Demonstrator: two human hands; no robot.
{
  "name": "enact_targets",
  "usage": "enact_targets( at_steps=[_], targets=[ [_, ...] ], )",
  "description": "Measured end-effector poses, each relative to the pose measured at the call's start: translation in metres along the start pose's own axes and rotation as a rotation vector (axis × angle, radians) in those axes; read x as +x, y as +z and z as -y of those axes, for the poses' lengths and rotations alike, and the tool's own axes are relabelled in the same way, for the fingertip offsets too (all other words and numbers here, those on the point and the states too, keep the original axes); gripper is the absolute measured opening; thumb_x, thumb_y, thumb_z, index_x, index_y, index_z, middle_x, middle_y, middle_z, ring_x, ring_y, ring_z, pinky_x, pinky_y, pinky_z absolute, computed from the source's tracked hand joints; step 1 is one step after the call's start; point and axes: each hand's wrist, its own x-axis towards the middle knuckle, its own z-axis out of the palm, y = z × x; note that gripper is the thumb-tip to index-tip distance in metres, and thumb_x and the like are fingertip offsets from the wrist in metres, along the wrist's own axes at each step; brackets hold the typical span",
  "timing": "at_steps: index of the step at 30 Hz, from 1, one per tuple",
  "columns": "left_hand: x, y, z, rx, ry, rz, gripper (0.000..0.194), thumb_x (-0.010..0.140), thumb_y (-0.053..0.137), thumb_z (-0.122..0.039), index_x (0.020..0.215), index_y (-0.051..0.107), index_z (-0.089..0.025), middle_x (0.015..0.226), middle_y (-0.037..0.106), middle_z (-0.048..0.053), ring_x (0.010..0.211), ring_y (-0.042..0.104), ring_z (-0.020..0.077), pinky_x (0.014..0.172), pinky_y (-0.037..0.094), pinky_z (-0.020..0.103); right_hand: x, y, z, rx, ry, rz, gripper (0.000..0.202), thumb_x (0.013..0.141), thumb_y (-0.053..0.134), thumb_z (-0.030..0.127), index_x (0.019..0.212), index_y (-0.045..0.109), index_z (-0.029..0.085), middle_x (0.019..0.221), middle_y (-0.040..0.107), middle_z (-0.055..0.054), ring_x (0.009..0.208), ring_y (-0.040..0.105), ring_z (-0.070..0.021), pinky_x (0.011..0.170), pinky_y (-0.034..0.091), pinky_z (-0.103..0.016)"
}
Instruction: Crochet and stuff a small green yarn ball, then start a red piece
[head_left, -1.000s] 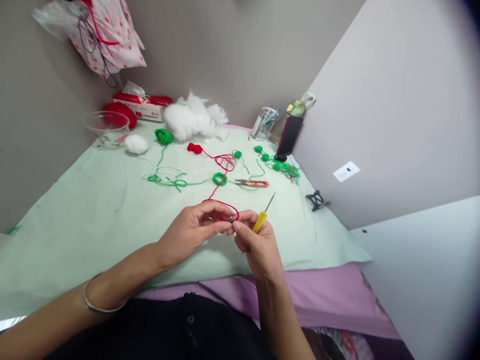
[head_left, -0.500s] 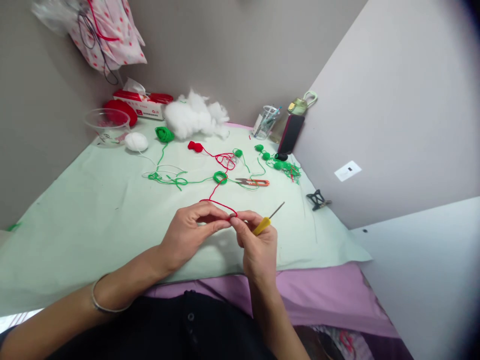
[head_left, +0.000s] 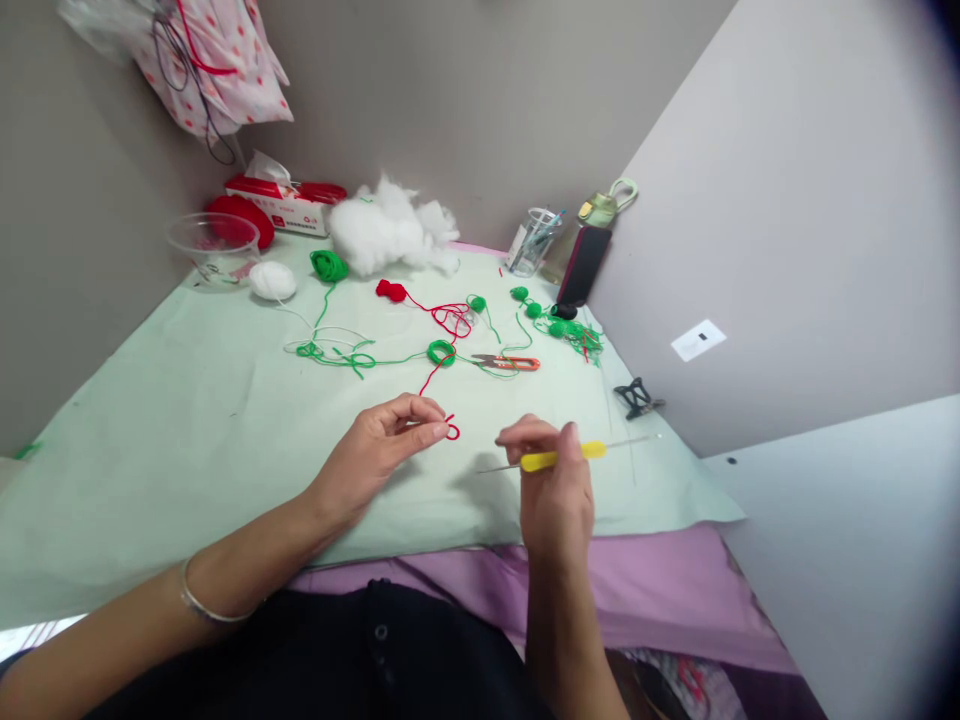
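My left hand [head_left: 390, 440] pinches red yarn [head_left: 454, 432], and a small loop of it with a short end sticks out past the fingertips. From that hand the strand runs up across a green yarn coil [head_left: 441, 353] to a red yarn bundle [head_left: 391, 290]. To the right, apart from the loop, my right hand [head_left: 555, 480] grips a crochet hook [head_left: 541, 461] with a yellow handle, its thin metal ends pointing left and right. Orange-handled thread snips [head_left: 517, 363] lie beyond the hands.
White stuffing [head_left: 394, 230] and a tissue box [head_left: 281, 207] stand at the back. A clear tub [head_left: 214, 265], white yarn ball [head_left: 272, 281] and green yarn ball [head_left: 328, 265] are at left. At right are a cup of tools [head_left: 532, 245], a phone [head_left: 583, 266] and a black stand [head_left: 637, 398].
My right hand has moved right, away from my left hand, and the hook has swung to lie nearly level. A red loop now shows at my left fingertips.
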Motion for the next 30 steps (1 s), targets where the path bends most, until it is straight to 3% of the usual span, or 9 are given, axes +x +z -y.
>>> enact_targets(
  at_steps=[4, 8, 12, 14, 18, 21, 25, 28, 30],
  targets=[
    [-0.002, 0.002, 0.000, -0.017, 0.001, -0.001, 0.019, 0.083, 0.077, -0.036, 0.078, 0.070, -0.020, 0.097, 0.068, 0.003, 0.096, 0.059, 0.0189, 0.089, 0.043, 0.029, -0.014, 0.000, 0.001, -0.090, -0.035, -0.018, 0.053, 0.098, 0.046, 0.066, 0.082, 0.074, 0.024, 0.066, 0.058, -0.002, 0.060, 0.048, -0.0156, 0.061, 0.038, -0.033],
    [-0.006, 0.004, -0.001, -0.030, -0.001, 0.019, 0.019, 0.085, 0.076, -0.037, 0.079, 0.069, -0.020, 0.097, 0.065, 0.002, 0.095, 0.058, 0.0179, 0.089, 0.042, 0.028, -0.027, 0.006, 0.004, -0.132, -0.075, 0.087, 0.022, 0.100, 0.058, 0.044, 0.097, 0.071, 0.027, 0.078, 0.064, 0.000, 0.076, 0.060, -0.0149, 0.073, 0.047, -0.030],
    [-0.007, 0.005, -0.003, -0.059, 0.003, 0.020, 0.019, 0.086, 0.076, -0.036, 0.079, 0.068, -0.020, 0.094, 0.064, 0.000, 0.094, 0.056, 0.0172, 0.090, 0.042, 0.028, -0.034, 0.009, 0.000, -0.254, -0.142, 0.078, 0.009, 0.100, 0.058, 0.028, 0.103, 0.066, 0.028, 0.088, 0.066, 0.000, 0.082, 0.064, -0.0148, 0.076, 0.051, -0.030],
    [-0.006, 0.006, -0.003, -0.065, -0.002, 0.028, 0.018, 0.086, 0.076, -0.035, 0.080, 0.068, -0.020, 0.094, 0.065, 0.001, 0.096, 0.057, 0.0177, 0.092, 0.041, 0.029, -0.035, 0.009, -0.005, -0.362, -0.272, 0.081, 0.012, 0.099, 0.058, 0.021, 0.106, 0.064, 0.029, 0.093, 0.067, -0.001, 0.086, 0.066, -0.0163, 0.081, 0.053, -0.033],
    [-0.006, 0.008, -0.001, -0.082, -0.032, 0.035, 0.017, 0.085, 0.075, -0.034, 0.079, 0.067, -0.020, 0.092, 0.065, 0.002, 0.095, 0.056, 0.0189, 0.091, 0.041, 0.030, -0.034, 0.009, -0.015, -0.664, -0.718, 0.042, 0.033, 0.092, 0.062, 0.008, 0.115, 0.063, 0.030, 0.090, 0.072, -0.001, 0.082, 0.066, -0.0185, 0.096, 0.049, -0.045],
    [-0.007, 0.009, 0.000, -0.086, -0.041, 0.058, 0.017, 0.084, 0.074, -0.034, 0.079, 0.067, -0.019, 0.093, 0.065, 0.001, 0.095, 0.055, 0.0187, 0.091, 0.041, 0.030, -0.033, 0.009, -0.018, -0.765, -0.856, -0.010, 0.043, 0.088, 0.066, 0.005, 0.123, 0.064, 0.031, 0.092, 0.075, -0.002, 0.080, 0.067, -0.0184, 0.099, 0.047, -0.046],
    [-0.008, 0.008, -0.003, -0.069, -0.043, 0.156, 0.017, 0.087, 0.072, -0.033, 0.078, 0.066, -0.020, 0.090, 0.063, 0.000, 0.092, 0.055, 0.0172, 0.088, 0.042, 0.029, -0.031, 0.010, -0.016, -0.674, -0.793, 0.008, 0.037, 0.091, 0.064, 0.009, 0.119, 0.068, 0.032, 0.093, 0.076, -0.002, 0.080, 0.068, -0.0181, 0.101, 0.045, -0.047],
    [-0.007, 0.007, -0.006, -0.049, -0.046, 0.193, 0.018, 0.089, 0.070, -0.033, 0.079, 0.065, -0.020, 0.089, 0.062, 0.000, 0.090, 0.054, 0.0164, 0.086, 0.041, 0.029, -0.028, 0.010, -0.010, -0.508, -0.560, 0.036, 0.021, 0.096, 0.060, 0.016, 0.106, 0.072, 0.031, 0.086, 0.074, 0.000, 0.079, 0.066, -0.0177, 0.105, 0.043, -0.047],
    [-0.007, 0.005, -0.007, -0.051, -0.041, 0.199, 0.018, 0.090, 0.069, -0.034, 0.080, 0.065, -0.020, 0.091, 0.062, 0.000, 0.092, 0.054, 0.0164, 0.087, 0.041, 0.029, -0.025, 0.008, -0.006, -0.367, -0.360, -0.009, 0.016, 0.099, 0.058, 0.023, 0.096, 0.073, 0.029, 0.078, 0.070, 0.001, 0.077, 0.064, -0.0175, 0.101, 0.046, -0.044]
  ],
)
